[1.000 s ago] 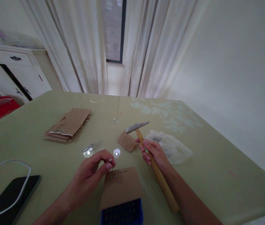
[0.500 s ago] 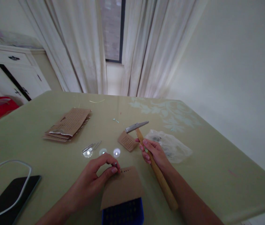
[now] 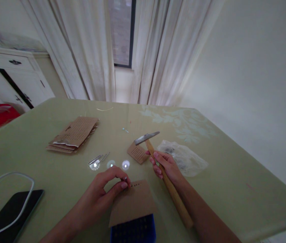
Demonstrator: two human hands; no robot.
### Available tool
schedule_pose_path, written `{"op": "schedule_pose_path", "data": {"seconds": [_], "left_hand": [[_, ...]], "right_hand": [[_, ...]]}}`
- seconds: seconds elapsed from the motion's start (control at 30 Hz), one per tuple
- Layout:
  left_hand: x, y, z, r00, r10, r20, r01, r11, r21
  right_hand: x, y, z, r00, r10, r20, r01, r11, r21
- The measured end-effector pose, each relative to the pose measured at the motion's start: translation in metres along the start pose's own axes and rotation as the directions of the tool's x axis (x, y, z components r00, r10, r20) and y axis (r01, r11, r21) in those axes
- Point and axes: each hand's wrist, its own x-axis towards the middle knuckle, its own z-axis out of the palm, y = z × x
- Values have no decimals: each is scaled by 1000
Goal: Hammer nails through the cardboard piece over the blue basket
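Observation:
My left hand [image 3: 105, 190] is pinched on a small nail, holding it against the far edge of a brown cardboard sheet [image 3: 133, 202] with a row of holes. That sheet lies over a blue perforated block [image 3: 133, 231]. My right hand [image 3: 167, 165] is wrapped round the wooden handle of a hammer [image 3: 158, 163], whose metal head hangs above a small punched cardboard piece [image 3: 137, 153]. Loose nails [image 3: 98, 158] lie on the green table [image 3: 57, 168] just beyond my left hand.
A stack of punched cardboard sheets [image 3: 73, 135] lies at the left middle. A clear plastic bag [image 3: 183, 158] is right of the hammer. A black phone [image 3: 11, 212] with a white cable [image 3: 8, 175] sits near left. White cabinet [image 3: 11, 81] and curtains stand behind.
My left hand came down from a raised pinch and moved right, setting the nail at the cardboard's hole row. The hammer hand has hardly moved.

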Motion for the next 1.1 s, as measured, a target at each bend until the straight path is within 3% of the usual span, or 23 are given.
{"op": "schedule_pose_path", "data": {"seconds": [1.1], "left_hand": [[1,0,1,999,50,-6,-49,999,22]], "right_hand": [[1,1,-1,1000,-4,5,4,1000,-21]]}}
